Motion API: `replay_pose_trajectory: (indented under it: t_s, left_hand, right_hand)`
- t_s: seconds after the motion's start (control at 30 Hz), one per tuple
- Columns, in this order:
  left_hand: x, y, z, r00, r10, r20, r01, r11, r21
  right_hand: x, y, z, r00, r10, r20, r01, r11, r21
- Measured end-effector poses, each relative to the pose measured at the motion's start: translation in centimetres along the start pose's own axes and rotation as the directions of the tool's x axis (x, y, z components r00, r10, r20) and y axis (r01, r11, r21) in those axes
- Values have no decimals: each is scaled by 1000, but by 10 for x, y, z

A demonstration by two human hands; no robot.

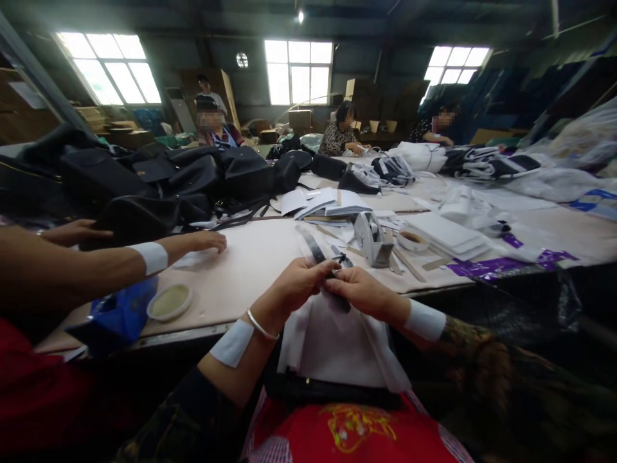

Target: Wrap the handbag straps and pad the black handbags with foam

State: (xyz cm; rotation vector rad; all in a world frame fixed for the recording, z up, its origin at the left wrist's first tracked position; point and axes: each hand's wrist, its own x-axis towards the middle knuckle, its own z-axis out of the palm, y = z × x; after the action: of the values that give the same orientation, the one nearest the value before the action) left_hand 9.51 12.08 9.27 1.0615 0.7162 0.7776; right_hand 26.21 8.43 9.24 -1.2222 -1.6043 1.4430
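Observation:
My left hand (303, 281) and my right hand (360, 291) meet in front of me, fingers closed in a pinch. Between them runs a black strap (314, 248) in a clear or whitish wrapping, and both hands grip it. A small dark piece, perhaps a buckle or strap end, sticks up at the fingertips; its details are too small to make out. Below, on my lap, rests a black bag (332, 390), largely covered by a white sheet (342, 347). The fingers partly hide the middle of the strap.
Ahead on the table (250, 257) are a tape dispenser (373, 239), a tape roll (412, 241), paper stacks (342, 202) and white sheets (448, 235). Black bags (183, 170) pile up at left. A co-worker's arms (110, 260) reach in near a round lid (169, 302). Several people sit beyond.

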Motion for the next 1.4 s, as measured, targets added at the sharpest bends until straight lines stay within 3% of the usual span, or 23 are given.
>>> replay_pose_trajectory:
  t_s: [0.07,0.13,0.2,0.27,0.33,0.37,0.43,0.5,0.6,0.7,0.83,0.9,0.97,1.1,1.2,1.27,1.33,1.4]
  left_hand:
    - [0,3,-2,993,66,-98,-54,991,120]
    - [-1,6,-8,958,212,-193,-152,946,285]
    - [-3,8,-13,898,379,-223,-267,873,408]
    - [-8,6,-11,840,516,-169,-395,794,462]
    - [-14,4,-5,799,600,-41,-512,714,477]
    - [-17,2,-1,785,619,34,-551,673,493]
    - [-23,1,3,771,622,137,-584,604,543]
    - [-28,2,2,787,600,144,-563,602,567]
    - [-34,3,-6,849,525,57,-477,716,509]
    - [-37,1,-12,893,443,-74,-362,808,465]
    - [-36,-4,-10,905,394,-159,-303,861,408]
    - [-34,-7,-9,919,357,-171,-286,897,337]
    - [-34,-8,-10,945,272,-181,-221,941,256]
    - [-34,-11,-16,990,58,-128,-36,985,166]
    - [-35,-13,-21,997,-81,-15,81,995,49]
    - [-36,-15,-23,986,-161,50,163,986,-37]
    - [-37,-17,-20,976,-204,78,211,972,-101]
    - [-37,-19,-15,986,-164,40,167,980,-104]
  right_hand:
    - [1,-2,-4,993,-95,-64,85,986,-146]
    - [-2,-5,-8,965,-192,-179,151,964,-220]
    - [-5,-9,-11,957,-107,-269,80,991,-110]
    - [-8,-13,-9,971,158,-181,-133,981,142]
    - [-7,-14,-3,945,327,-6,-303,881,363]
    - [-6,-14,0,939,341,43,-325,841,432]
    - [-2,-14,6,955,296,13,-265,836,480]
    - [1,-12,9,974,208,-87,-163,917,363]
    - [4,-10,7,981,-25,-194,11,997,-74]
    - [2,-11,5,958,-259,-123,161,840,-518]
    - [-3,-9,7,932,-363,15,208,500,-841]
    - [-4,-7,8,905,-419,76,228,326,-918]
    - [-4,-4,7,848,-512,141,268,184,-946]
    - [-3,0,5,703,-678,213,331,48,-942]
    - [-2,1,5,642,-731,230,380,43,-924]
    - [-1,3,7,630,-746,216,403,76,-912]
    - [1,7,8,644,-745,176,411,142,-901]
    - [3,10,8,678,-727,106,411,256,-875]
